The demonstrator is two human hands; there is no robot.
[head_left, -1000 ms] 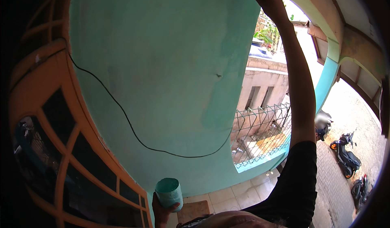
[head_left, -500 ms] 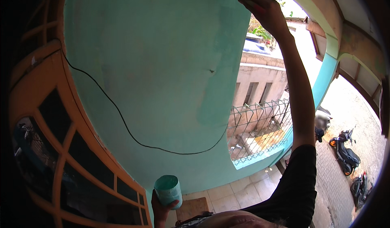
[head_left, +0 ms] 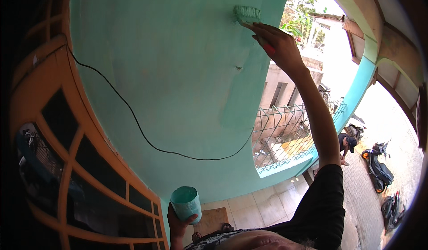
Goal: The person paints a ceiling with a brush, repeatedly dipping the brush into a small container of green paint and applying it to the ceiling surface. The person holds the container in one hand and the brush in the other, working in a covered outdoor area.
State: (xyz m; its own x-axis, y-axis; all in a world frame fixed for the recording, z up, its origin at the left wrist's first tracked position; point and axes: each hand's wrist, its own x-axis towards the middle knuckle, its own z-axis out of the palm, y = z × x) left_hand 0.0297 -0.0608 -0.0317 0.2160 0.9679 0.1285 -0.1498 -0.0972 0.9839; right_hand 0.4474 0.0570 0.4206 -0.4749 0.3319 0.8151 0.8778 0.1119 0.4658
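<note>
My right hand (head_left: 280,47) is raised high and closed round the handle of a wide paintbrush (head_left: 248,14). Its green-coated bristles lie against the turquoise wall (head_left: 169,80), pointing upward. A darker, wet-looking band of paint runs down the wall beneath the brush, near the wall's right edge. Low in the view, my left hand (head_left: 179,221) grips a paint container (head_left: 186,204), a round tub smeared with turquoise, its open top tipped toward me. How much paint is inside cannot be made out.
A black cable (head_left: 133,116) droops across the wall. Orange-framed windows (head_left: 71,170) stand at left. A wire grille (head_left: 285,134) fills the opening at right. Below lie a brown board (head_left: 211,221) and floor tiles (head_left: 258,205). Outside are a crouching person (head_left: 345,145) and parked motorbikes (head_left: 378,167).
My right hand has brought the brush down, and its bristles now show fully against the wall. The tub stays in my left hand. The crouching person outside has come into clearer view.
</note>
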